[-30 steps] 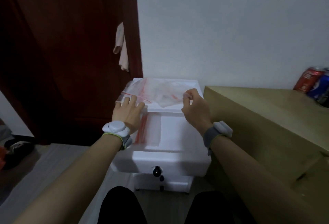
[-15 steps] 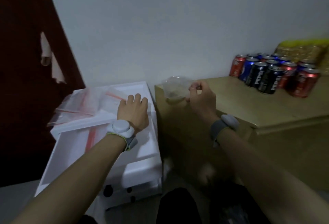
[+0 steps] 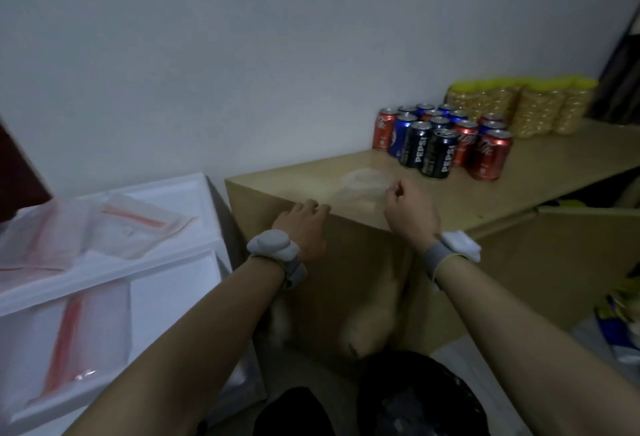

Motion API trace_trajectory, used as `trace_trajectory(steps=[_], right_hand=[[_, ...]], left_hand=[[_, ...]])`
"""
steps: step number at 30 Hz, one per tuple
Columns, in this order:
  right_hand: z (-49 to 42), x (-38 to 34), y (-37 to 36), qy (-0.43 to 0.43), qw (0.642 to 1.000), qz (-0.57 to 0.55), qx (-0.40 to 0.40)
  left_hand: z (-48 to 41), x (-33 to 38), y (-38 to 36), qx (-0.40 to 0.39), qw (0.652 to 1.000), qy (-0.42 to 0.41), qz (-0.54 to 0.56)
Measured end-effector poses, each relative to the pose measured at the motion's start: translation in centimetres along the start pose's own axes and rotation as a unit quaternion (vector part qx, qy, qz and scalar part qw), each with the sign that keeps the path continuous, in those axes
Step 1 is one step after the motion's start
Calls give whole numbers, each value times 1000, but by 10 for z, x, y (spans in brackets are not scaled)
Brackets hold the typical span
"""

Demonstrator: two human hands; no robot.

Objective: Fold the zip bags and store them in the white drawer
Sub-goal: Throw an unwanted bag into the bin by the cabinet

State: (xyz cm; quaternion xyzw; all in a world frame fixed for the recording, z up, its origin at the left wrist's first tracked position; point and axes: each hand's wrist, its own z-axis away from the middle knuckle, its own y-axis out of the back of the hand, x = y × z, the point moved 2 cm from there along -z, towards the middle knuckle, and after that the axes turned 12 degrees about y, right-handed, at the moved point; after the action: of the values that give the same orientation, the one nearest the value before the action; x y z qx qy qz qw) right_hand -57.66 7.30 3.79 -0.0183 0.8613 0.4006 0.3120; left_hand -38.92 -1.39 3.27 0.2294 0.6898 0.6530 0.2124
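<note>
Head view: the right hand (image 3: pixel 410 210) pinches, thumb against curled fingers, the right edge of a thin clear bag (image 3: pixel 360 186). It lies flat near the left front corner of a matt tan wooden cabinet (image 3: pixel 519 189). The film is pale and blurred, so its outline is hard to trace. The left hand (image 3: pixel 304 224) rests relaxed, nearly straight fingers on the cabinet's front edge, just left of the bag. At left, a smooth white unit (image 3: pixel 180 193) carries loose bags (image 3: pixel 131 224) with red zip strips, cut off by the frame. Its open drawer (image 3: pixel 173 283) holds one flat stored bag (image 3: pixel 79 335). Shiny cans (image 3: pixel 440 144) cluster near the cabinet's back edge, with knobbly yellow packs (image 3: pixel 519 106) behind.
</note>
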Motion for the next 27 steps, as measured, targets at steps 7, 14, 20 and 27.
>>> trace_trajectory(steps=[7,14,20,27], right_hand=[[10,47,-3,23,990,124,-70],[15,57,-19,54,985,165,-17],[29,57,-24,78,982,171,11],[71,59,-5,112,980,140,86]], left_hand=[[-18,23,-21,-72,997,-30,10],[-22,21,-31,-66,997,-23,29],[-19,23,-35,-63,997,-18,29],[-1,50,-43,7,996,-86,40]])
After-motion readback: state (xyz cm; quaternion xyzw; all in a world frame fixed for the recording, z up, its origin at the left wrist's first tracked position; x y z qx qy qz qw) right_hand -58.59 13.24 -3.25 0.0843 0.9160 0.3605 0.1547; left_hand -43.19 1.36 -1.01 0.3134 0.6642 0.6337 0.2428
